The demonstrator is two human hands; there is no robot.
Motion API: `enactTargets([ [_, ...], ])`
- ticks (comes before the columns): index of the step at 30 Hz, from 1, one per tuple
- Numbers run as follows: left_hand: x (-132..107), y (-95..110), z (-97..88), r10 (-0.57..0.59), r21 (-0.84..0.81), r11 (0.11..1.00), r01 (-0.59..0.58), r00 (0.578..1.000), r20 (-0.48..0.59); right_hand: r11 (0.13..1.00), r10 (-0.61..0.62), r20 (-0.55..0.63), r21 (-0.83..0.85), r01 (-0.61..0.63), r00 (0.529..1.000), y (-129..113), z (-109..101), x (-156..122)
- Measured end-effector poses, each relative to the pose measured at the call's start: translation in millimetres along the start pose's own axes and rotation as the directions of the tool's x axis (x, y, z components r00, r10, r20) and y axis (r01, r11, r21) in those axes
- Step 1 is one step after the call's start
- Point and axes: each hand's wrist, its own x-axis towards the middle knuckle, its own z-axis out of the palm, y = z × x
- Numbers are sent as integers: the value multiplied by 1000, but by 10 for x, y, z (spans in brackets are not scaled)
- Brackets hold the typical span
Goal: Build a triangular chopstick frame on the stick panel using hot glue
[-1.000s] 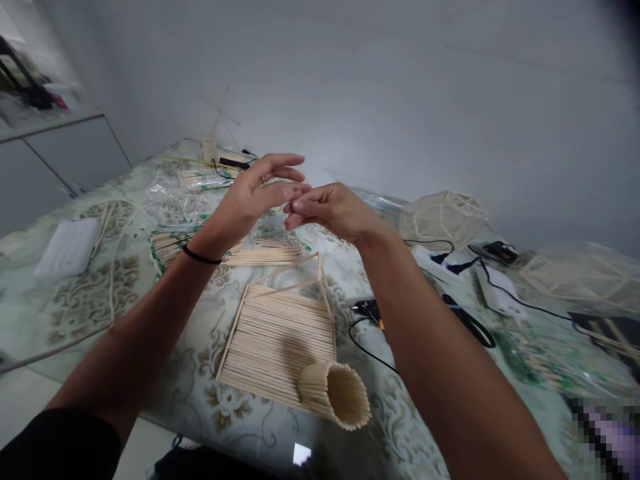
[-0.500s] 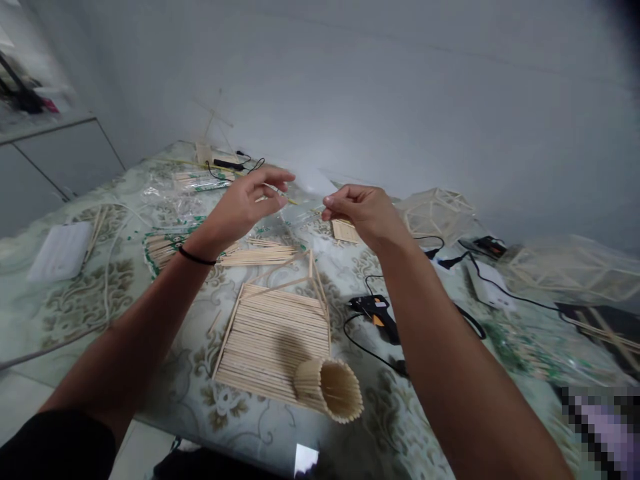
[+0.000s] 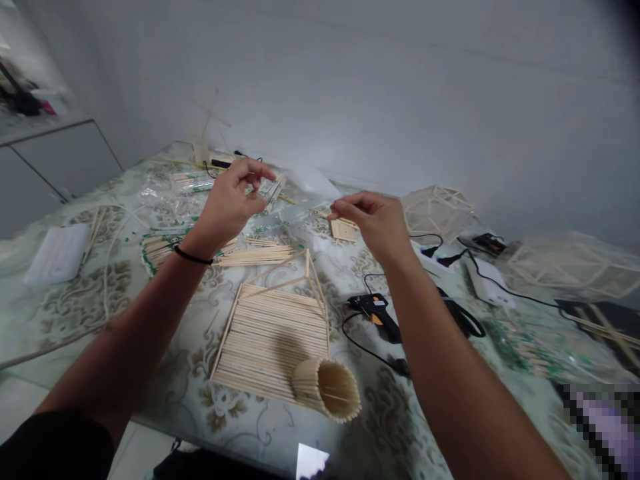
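Note:
My left hand (image 3: 227,203) hovers over the far middle of the table, thumb and fingers curved and apart, with nothing visible in it. Across from it, my right hand (image 3: 377,220) has thumb and forefinger pinched together; whatever lies between them is too small to make out. Nearer me lies a flat panel of wooden sticks (image 3: 280,333) with a triangular stick frame (image 3: 307,270) at its far edge. A cup-like cylinder of sticks (image 3: 315,390) lies tilted on the panel's near right corner. Loose wooden sticks (image 3: 260,256) lie beyond the panel.
A black glue gun (image 3: 373,308) with its cord lies right of the panel, under my right forearm. Stick frames in clear wrap (image 3: 440,207) stand by the wall. Plastic packets (image 3: 545,347) lie at right, a white power strip (image 3: 487,283) behind them. A white block (image 3: 57,253) sits at left.
My hands have moved apart: the left went to the left and slightly up, the right to the right and slightly down. The panel and cylinder stay put on the table.

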Motion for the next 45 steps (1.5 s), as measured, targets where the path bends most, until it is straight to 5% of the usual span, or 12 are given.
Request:
enactTargets([
  [6, -13, 50, 5, -16, -81, 997, 17, 1000, 13, 991, 31, 2, 132, -31, 1000, 19, 67, -265],
  [10, -64, 215, -20, -28, -49, 998, 38, 979, 204, 989, 23, -22, 145, -20, 999, -69, 123, -519],
  [14, -121, 422, -22, 38, 104, 989, -105, 858, 512, 996, -40, 86, 84, 33, 995, -286, 119, -673],
  [18, -177, 537, -7, 49, 124, 977, -171, 756, 652, 989, -126, 137, -62, 136, 982, -472, 99, -735],
  [26, -238, 563, 18, 26, 224, 948, -225, 758, 652, 918, -228, 318, -246, 312, 920, -607, 18, -776],
  [33, -260, 601, 33, 20, 256, 933, -251, 750, 661, 901, -250, 291, -280, 332, 923, -689, -98, -780],
  [45, -295, 609, 77, -36, 300, 929, -217, 754, 655, 895, -183, 420, -304, 327, 889, -729, -30, -819],
])
